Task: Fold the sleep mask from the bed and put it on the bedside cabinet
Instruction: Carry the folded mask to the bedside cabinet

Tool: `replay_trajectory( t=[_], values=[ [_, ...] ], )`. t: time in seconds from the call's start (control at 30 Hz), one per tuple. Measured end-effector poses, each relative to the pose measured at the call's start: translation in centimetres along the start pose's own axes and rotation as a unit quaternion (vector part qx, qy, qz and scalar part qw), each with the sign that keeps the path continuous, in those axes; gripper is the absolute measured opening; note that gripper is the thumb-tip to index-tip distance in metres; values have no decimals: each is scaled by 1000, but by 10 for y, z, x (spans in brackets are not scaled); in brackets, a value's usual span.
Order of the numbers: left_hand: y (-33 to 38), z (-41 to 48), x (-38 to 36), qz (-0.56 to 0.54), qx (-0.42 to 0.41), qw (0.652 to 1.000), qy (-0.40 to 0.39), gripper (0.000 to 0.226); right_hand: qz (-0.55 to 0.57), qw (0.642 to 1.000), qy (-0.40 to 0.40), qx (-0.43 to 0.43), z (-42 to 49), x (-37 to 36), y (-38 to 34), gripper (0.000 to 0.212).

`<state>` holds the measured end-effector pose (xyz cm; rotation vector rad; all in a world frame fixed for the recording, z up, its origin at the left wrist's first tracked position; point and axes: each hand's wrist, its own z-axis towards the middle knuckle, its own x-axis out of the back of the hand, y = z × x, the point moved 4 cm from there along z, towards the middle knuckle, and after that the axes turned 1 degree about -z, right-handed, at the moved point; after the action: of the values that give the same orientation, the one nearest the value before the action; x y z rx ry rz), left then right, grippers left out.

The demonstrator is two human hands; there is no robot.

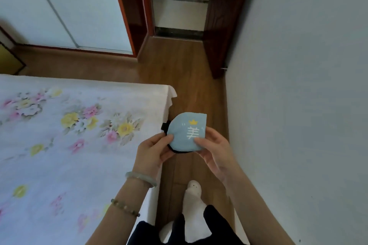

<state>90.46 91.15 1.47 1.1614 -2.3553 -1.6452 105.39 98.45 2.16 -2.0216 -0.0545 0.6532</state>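
Note:
A light blue sleep mask with a yellow crown, white lettering and a black trim is folded in half and held up over the floor, just right of the bed's corner. My left hand pinches its left edge with thumb on top. My right hand grips its lower right edge, thumb on the face. A black strap end pokes out at the mask's left side. No bedside cabinet is in view.
The bed with a white flowered sheet fills the left. A narrow strip of wooden floor runs between it and the pale wall on the right, toward a dark open door. My feet stand in that strip.

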Motion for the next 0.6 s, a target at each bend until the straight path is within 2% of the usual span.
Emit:
replay_trajectory(
  t=[0.23, 0.6],
  values=[
    [-4, 46, -55, 24, 26, 998, -47, 12, 23, 999, 35, 33, 31, 43, -29, 41],
    [7, 145, -114, 12, 32, 999, -36, 13, -5, 1000, 15, 21, 136, 81, -83, 43]
  ],
)
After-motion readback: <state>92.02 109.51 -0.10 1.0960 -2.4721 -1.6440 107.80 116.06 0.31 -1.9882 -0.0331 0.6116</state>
